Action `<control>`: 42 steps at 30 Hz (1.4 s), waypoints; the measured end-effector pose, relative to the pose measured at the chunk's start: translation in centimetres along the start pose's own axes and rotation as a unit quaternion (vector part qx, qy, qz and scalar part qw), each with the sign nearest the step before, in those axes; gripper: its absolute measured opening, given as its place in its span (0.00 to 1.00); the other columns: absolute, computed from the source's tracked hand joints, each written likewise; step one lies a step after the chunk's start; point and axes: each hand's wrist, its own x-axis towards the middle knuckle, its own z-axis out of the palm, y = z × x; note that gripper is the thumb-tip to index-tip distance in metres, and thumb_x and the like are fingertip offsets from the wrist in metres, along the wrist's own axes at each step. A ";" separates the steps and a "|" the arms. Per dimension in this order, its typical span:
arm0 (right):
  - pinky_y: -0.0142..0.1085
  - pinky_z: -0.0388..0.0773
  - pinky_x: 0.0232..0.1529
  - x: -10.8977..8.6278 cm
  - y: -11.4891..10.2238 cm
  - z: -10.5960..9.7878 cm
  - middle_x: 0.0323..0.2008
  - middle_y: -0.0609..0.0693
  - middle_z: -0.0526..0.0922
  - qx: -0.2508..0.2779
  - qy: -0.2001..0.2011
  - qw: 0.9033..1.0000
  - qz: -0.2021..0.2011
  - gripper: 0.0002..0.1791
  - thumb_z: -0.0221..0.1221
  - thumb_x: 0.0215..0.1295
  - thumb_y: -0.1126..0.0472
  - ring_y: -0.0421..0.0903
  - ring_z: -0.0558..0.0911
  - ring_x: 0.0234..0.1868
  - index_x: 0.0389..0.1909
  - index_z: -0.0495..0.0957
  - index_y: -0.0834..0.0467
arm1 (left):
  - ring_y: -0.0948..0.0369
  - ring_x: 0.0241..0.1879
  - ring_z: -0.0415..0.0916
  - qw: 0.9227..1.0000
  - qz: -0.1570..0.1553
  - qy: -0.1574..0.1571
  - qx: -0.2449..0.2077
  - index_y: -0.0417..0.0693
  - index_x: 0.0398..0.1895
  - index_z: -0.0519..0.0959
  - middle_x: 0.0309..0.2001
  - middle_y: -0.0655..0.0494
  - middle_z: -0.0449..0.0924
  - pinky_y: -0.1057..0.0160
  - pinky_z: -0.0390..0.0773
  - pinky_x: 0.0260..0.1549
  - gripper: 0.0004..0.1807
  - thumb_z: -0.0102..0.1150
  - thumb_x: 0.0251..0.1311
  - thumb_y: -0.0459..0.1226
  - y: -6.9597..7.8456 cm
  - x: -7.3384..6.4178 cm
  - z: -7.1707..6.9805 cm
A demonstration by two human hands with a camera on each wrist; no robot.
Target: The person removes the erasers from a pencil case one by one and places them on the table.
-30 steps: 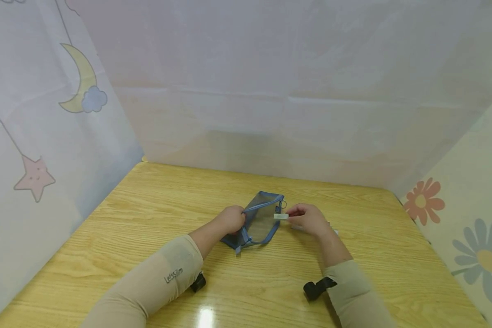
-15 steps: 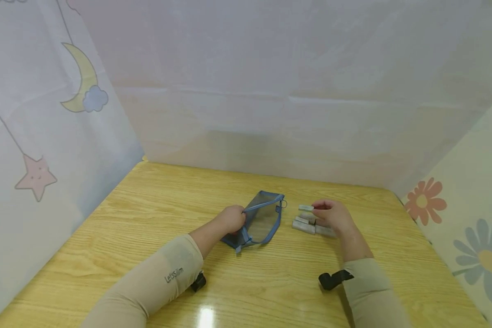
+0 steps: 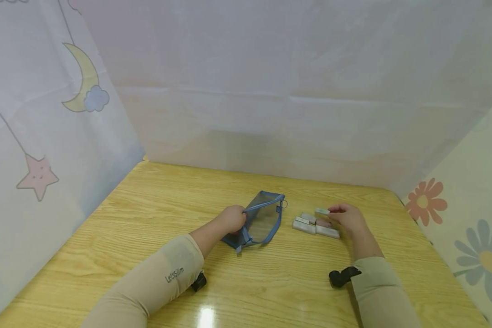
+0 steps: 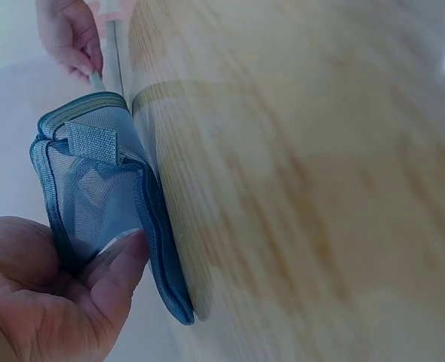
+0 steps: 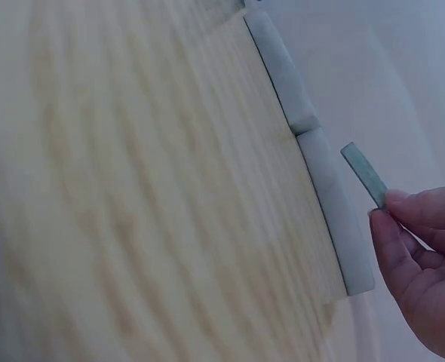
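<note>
My left hand [image 3: 232,220] grips the side of a blue-edged mesh zip pouch [image 3: 266,199], whose mouth gapes toward the right. In the left wrist view the thumb and fingers close around the pouch's end, near its fabric tab [image 4: 93,142]. Off to the right, my right hand [image 3: 350,221] pinches one end of a small, thin pale green bar [image 5: 364,177] between thumb and fingertips. The bar is held up over a group of flat grey-white blocks [image 3: 327,232] lying close together on the table. A pinkish block [image 3: 323,223] is among them.
A light wood-grain table [image 3: 246,282] carries everything. Printed cloth walls stand around it, the back one [image 3: 254,114] along the far edge. A ring [image 3: 284,204] hangs from the pouch's zip end. Black wrist cameras [image 3: 344,277] sit under both forearms.
My right hand has moved right with the pale green bar, from the pouch's mouth to over the blocks, which now show more fully. My left hand and the pouch have stayed put.
</note>
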 end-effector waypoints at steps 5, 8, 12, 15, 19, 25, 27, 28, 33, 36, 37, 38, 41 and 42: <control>0.37 0.71 0.38 0.2 0.7 -0.3 0.41 0.58 0.74 -0.038 -0.008 0.999 0.010 0.19 0.56 0.57 0.58 0.52 0.71 0.42 0.47 0.70 0.65 | 0.61 0.20 0.68 1.000 -0.001 0.003 -0.004 0.42 0.28 0.70 0.23 0.53 0.68 0.68 0.74 0.15 0.12 0.35 0.64 0.35 0.0 0.1 0.0; 0.37 0.71 0.38 0.4 1.0 -0.3 0.42 0.58 0.74 -0.044 -0.013 0.999 0.014 0.17 0.55 0.57 0.60 0.51 0.71 0.42 0.46 0.71 0.65 | 0.61 0.20 0.68 1.000 -0.002 0.003 -0.005 0.42 0.28 0.70 0.23 0.53 0.68 0.68 0.74 0.15 0.13 0.35 0.64 0.35 0.0 0.1 0.1; 0.35 0.73 0.37 0.5 1.3 -0.3 0.40 0.58 0.75 -0.033 -0.026 0.999 0.017 0.15 0.55 0.57 0.64 0.48 0.73 0.40 0.44 0.71 0.67 | 0.61 0.20 0.69 1.000 -0.001 0.005 -0.003 0.42 0.28 0.71 0.23 0.52 0.69 0.68 0.74 0.14 0.12 0.36 0.63 0.35 -0.1 0.2 0.2; 0.34 0.73 0.37 0.5 1.4 -0.3 0.39 0.57 0.75 -0.037 -0.031 0.999 0.011 0.15 0.55 0.57 0.64 0.47 0.74 0.39 0.44 0.71 0.68 | 0.61 0.21 0.69 1.000 0.000 0.006 -0.003 0.42 0.28 0.71 0.23 0.52 0.69 0.68 0.74 0.14 0.12 0.36 0.63 0.35 -0.2 0.3 0.2; 0.37 0.72 0.38 0.6 1.5 -0.3 0.40 0.57 0.75 -0.050 -0.032 0.998 0.013 0.14 0.55 0.57 0.64 0.49 0.73 0.41 0.43 0.72 0.67 | 0.60 0.22 0.69 1.000 0.000 0.005 -0.004 0.42 0.28 0.71 0.24 0.52 0.69 0.68 0.74 0.14 0.12 0.36 0.63 0.35 -0.2 0.3 0.2; 0.38 0.72 0.39 0.6 1.4 -0.2 0.39 0.57 0.76 -0.071 -0.023 0.997 0.019 0.13 0.55 0.56 0.64 0.50 0.74 0.40 0.42 0.74 0.66 | 0.60 0.22 0.69 1.000 0.000 0.004 -0.001 0.42 0.28 0.70 0.24 0.52 0.69 0.68 0.74 0.14 0.11 0.36 0.63 0.35 -0.1 0.3 0.2; 0.39 0.72 0.40 0.5 1.1 -0.2 0.40 0.57 0.76 -0.079 -0.023 0.996 0.022 0.13 0.54 0.57 0.64 0.51 0.74 0.41 0.43 0.74 0.66 | 0.60 0.22 0.69 1.000 -0.003 0.002 -0.003 0.43 0.28 0.70 0.24 0.53 0.69 0.68 0.74 0.14 0.12 0.36 0.63 0.35 -0.1 0.3 0.2; 0.41 0.72 0.41 0.4 1.0 -0.2 0.41 0.58 0.76 -0.083 -0.025 0.996 0.024 0.13 0.54 0.58 0.64 0.52 0.73 0.42 0.43 0.74 0.65 | 0.60 0.22 0.69 1.000 -0.004 0.002 -0.004 0.43 0.28 0.70 0.24 0.53 0.69 0.68 0.74 0.14 0.12 0.36 0.63 0.35 -0.1 0.3 0.1; 0.45 0.68 0.45 0.1 0.6 -0.2 0.46 0.62 0.72 -0.092 -0.037 0.995 0.027 0.15 0.52 0.60 0.62 0.56 0.69 0.48 0.45 0.73 0.65 | 0.61 0.22 0.69 1.000 -0.009 -0.001 -0.009 0.43 0.27 0.70 0.23 0.53 0.68 0.68 0.74 0.15 0.12 0.35 0.63 0.36 -0.1 0.3 0.1; 0.44 0.69 0.45 0.2 0.7 -0.2 0.48 0.62 0.71 -0.087 -0.041 0.995 0.028 0.17 0.51 0.61 0.60 0.56 0.68 0.49 0.48 0.71 0.65 | 0.61 0.21 0.68 1.000 -0.007 0.000 -0.011 0.43 0.25 0.69 0.22 0.53 0.68 0.68 0.74 0.15 0.13 0.35 0.64 0.36 -0.1 0.3 0.1; 0.43 0.70 0.44 0.2 0.8 -0.2 0.48 0.63 0.71 -0.081 -0.043 0.995 0.028 0.18 0.51 0.61 0.60 0.56 0.69 0.49 0.49 0.70 0.66 | 0.61 0.20 0.68 1.000 -0.005 0.000 -0.011 0.43 0.25 0.69 0.22 0.53 0.67 0.67 0.74 0.15 0.13 0.35 0.64 0.36 0.0 0.3 0.1; 0.43 0.71 0.44 0.3 0.8 -0.2 0.49 0.63 0.71 -0.072 -0.043 0.996 0.032 0.19 0.51 0.61 0.59 0.55 0.70 0.49 0.50 0.69 0.66 | 0.61 0.20 0.68 1.000 -0.005 -0.001 -0.010 0.43 0.24 0.69 0.22 0.53 0.67 0.67 0.74 0.15 0.13 0.35 0.64 0.36 0.0 0.3 0.1; 0.42 0.72 0.42 0.4 0.8 -0.2 0.48 0.63 0.71 -0.056 -0.036 0.997 0.026 0.22 0.50 0.62 0.56 0.55 0.72 0.47 0.52 0.67 0.67 | 0.61 0.19 0.67 1.000 -0.002 -0.001 -0.006 0.44 0.23 0.68 0.21 0.53 0.67 0.67 0.74 0.16 0.14 0.35 0.64 0.36 0.0 0.3 0.1; 0.42 0.73 0.42 0.5 0.7 -0.2 0.48 0.63 0.71 -0.054 -0.033 0.998 0.026 0.23 0.49 0.62 0.55 0.54 0.72 0.46 0.53 0.66 0.66 | 0.61 0.19 0.67 1.000 -0.002 -0.002 -0.005 0.44 0.23 0.68 0.21 0.53 0.67 0.67 0.74 0.16 0.14 0.35 0.64 0.36 0.0 0.3 0.0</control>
